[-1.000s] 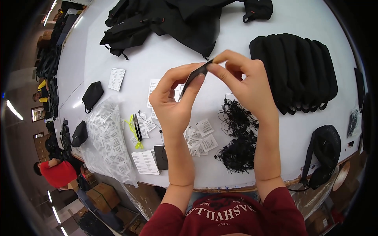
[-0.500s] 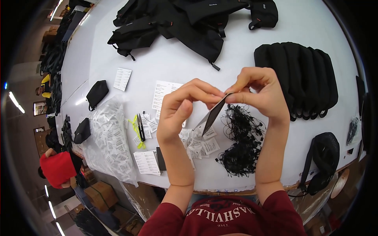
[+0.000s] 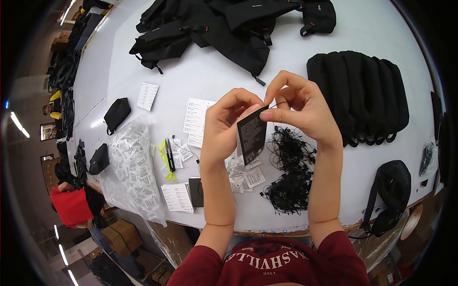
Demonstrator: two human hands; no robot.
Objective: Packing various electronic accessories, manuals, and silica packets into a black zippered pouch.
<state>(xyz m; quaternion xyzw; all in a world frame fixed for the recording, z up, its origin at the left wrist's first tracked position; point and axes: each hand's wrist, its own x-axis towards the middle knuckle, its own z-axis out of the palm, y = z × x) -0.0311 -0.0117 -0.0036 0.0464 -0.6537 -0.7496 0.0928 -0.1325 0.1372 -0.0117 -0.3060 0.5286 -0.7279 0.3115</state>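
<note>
My left hand (image 3: 225, 125) grips a dark printed hang tag (image 3: 252, 138) by its upper edge, above the table. At the tag's top corner my right hand (image 3: 305, 109) pinches a thin black cord (image 3: 282, 103), part of which arcs up between the fingers. Whether the cord passes through the tag's hole is hidden by the fingertips. Beneath my hands lies a tangled heap of black tag cords (image 3: 291, 174), beside small loose white labels (image 3: 247, 177). A stack of white printed cards (image 3: 177, 197) rests left of my left forearm, next to a dark card (image 3: 196, 191).
Thread snips (image 3: 170, 155) lie by a yellow-green ribbon (image 3: 164, 159). A clear bag of white labels (image 3: 136, 167) and two black pouches (image 3: 118, 114) are at left. Black bags (image 3: 205, 33) cover the far side; a row of black bags (image 3: 358, 97) stands right.
Both hands have shifted slightly left. The tag has turned from nearly edge-on, showing its dark printed face, and the cord now shows at my right fingers.
</note>
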